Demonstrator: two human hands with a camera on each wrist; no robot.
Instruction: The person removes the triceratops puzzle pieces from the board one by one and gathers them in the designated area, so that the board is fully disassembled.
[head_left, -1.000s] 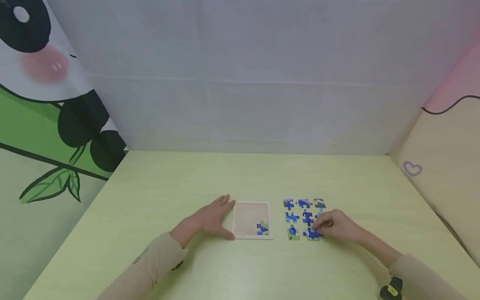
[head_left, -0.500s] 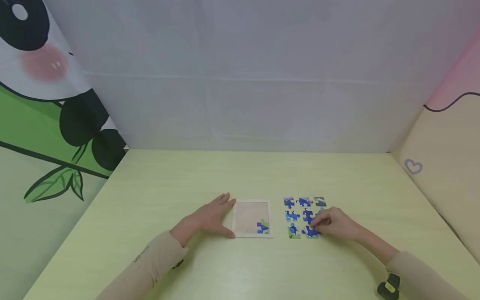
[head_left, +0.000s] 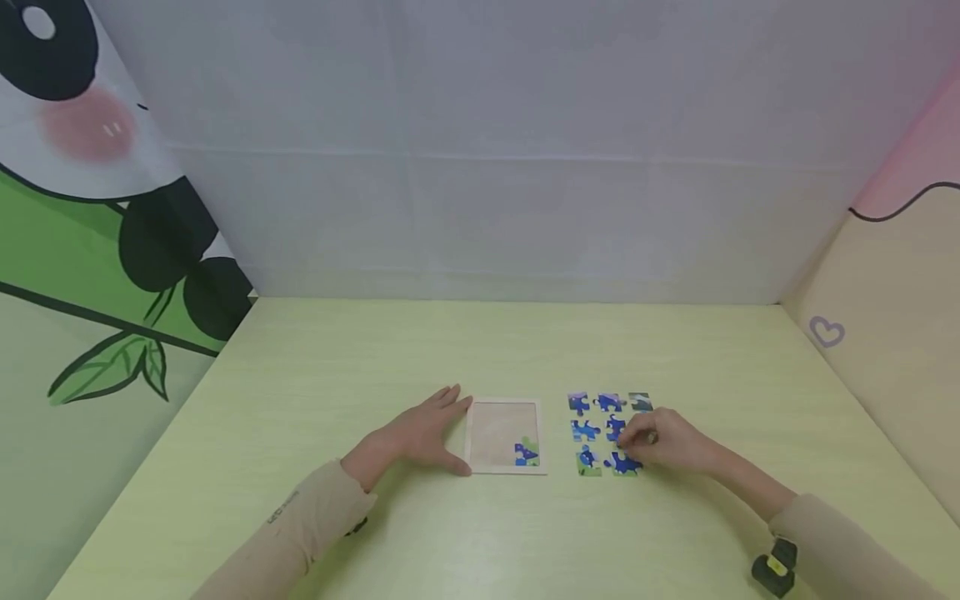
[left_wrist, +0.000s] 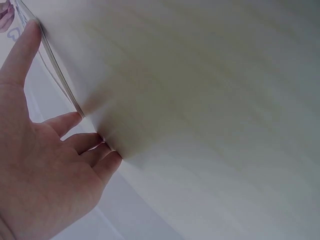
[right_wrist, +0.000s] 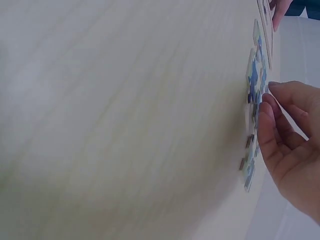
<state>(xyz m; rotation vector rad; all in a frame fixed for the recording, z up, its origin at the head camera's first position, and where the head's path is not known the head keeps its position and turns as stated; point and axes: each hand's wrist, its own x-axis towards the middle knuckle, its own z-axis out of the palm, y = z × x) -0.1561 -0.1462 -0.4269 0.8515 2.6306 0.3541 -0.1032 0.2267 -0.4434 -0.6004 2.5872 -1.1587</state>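
My left hand (head_left: 423,435) is spread beside a pale shallow puzzle tray (head_left: 491,433), thumb and fingertips right at its left edge. One blue and green jigsaw piece (head_left: 527,455) lies in the tray's lower right corner. To the right, several jigsaw pieces (head_left: 585,431) are laid out in rows. Over their right side is my right hand (head_left: 671,439), fingers bent, fingertips at the middle piece (head_left: 615,427) and partly covering the right column. In the right wrist view its thumb and fingers (right_wrist: 267,117) are close to the pieces; whether they pinch one I cannot tell.
Tray and pieces lie on a pale yellow-green table (head_left: 375,358). A white cloth wall (head_left: 525,225) rises at its back. Printed panels (head_left: 885,375) stand along both sides. Dark wrist devices show by both cuffs.
My right hand has shifted slightly up and left over the right-hand pieces, its knuckles now nearer the top row. The left hand stays at the tray's edge.
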